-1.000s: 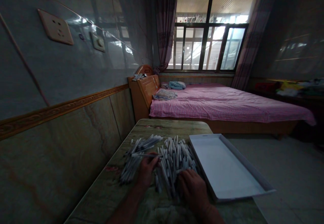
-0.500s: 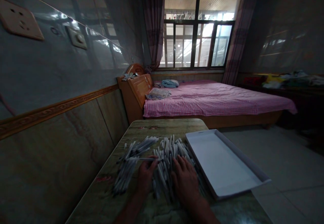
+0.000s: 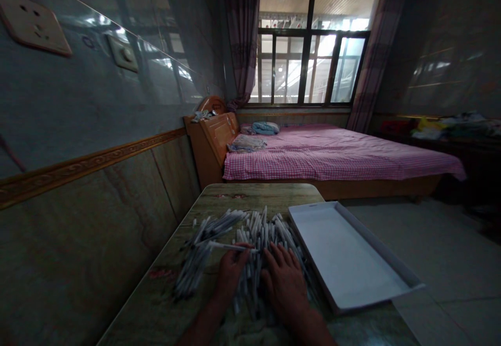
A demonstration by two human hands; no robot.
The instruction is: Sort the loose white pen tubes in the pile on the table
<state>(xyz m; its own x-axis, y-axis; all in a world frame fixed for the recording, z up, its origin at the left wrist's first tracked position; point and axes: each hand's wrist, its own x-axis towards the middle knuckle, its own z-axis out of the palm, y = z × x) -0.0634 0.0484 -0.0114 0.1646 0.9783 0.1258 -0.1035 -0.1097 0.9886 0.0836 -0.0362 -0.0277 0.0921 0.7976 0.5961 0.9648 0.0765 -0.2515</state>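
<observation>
A pen [image 3: 224,246] with a pale barrel lies crosswise in the fingers of my left hand [image 3: 230,272], which are closed on it. To the right, my right hand [image 3: 285,278] rests palm down with fingers spread over a large heap of pens [image 3: 256,224]. Some of that heap is hidden beneath my hands. Left of my left hand lies another group of pens [image 3: 193,273], many with dark ends, and more pens [image 3: 225,222] are bunched behind it. All of these are on a marbled green-brown table [image 3: 152,304].
A shallow white box [image 3: 348,257] stands at the table's right side, close to the pens. The tiled wall [image 3: 117,236] runs along the left. Beyond the table is a bed [image 3: 313,158] with a pink checked sheet.
My left hand has shifted slightly right and nearer my right hand, carrying the pen with it. My right hand stays spread over the heap. The view has moved a little.
</observation>
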